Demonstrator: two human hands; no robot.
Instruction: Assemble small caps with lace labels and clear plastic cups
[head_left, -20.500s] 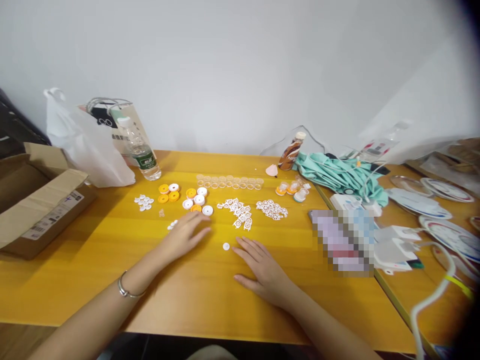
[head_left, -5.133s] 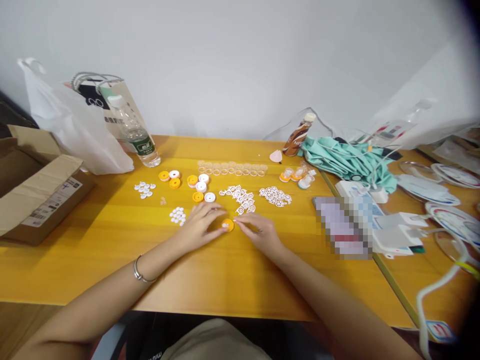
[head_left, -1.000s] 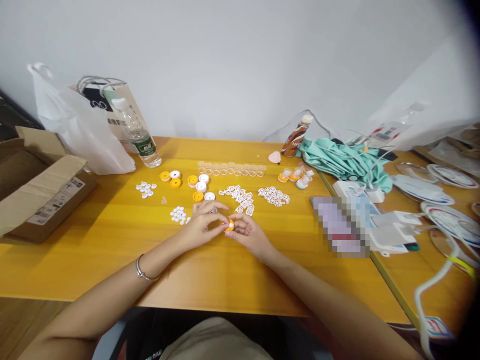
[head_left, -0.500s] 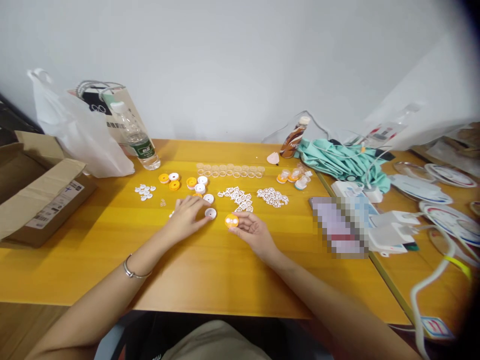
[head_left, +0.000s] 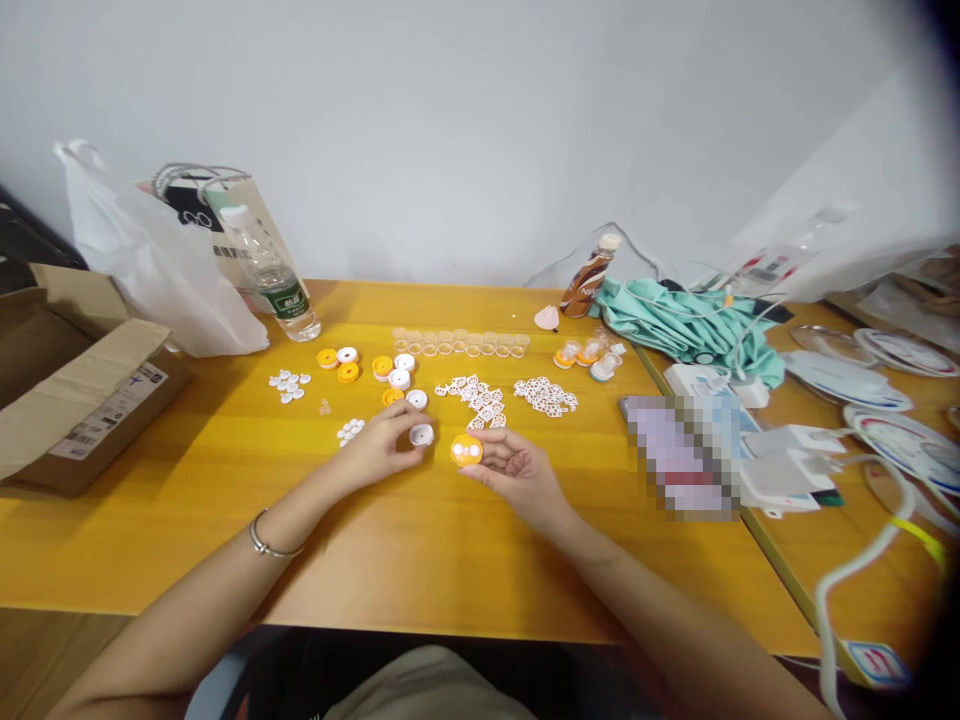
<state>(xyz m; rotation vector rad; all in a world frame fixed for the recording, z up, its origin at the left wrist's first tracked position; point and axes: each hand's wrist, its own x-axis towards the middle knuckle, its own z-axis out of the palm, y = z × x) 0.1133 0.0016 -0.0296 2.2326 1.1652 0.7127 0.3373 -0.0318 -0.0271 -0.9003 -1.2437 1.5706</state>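
On the table (head_left: 187,520), the disc (head_left: 466,450) sits in the right hand (head_left: 517,470), just at 3 o'clock of the cap (head_left: 421,434) pinched by the left hand (head_left: 379,445). Loose caps (head_left: 375,368) lie at 12 o'clock, behind both hands. Bottle (head_left: 281,285) and bag (head_left: 157,270) stand at 10 o'clock; the box (head_left: 67,390) lies at 9 o'clock. The cloth (head_left: 682,330) lies at 2 o'clock.

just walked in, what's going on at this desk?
A person sits at a yellow table sorting small plastic parts. The right hand holds an orange disc at its fingertips, just above the tabletop. The left hand pinches a white cap beside it. More orange and white caps, white cut-out pieces and a row of clear rings lie spread behind the hands.
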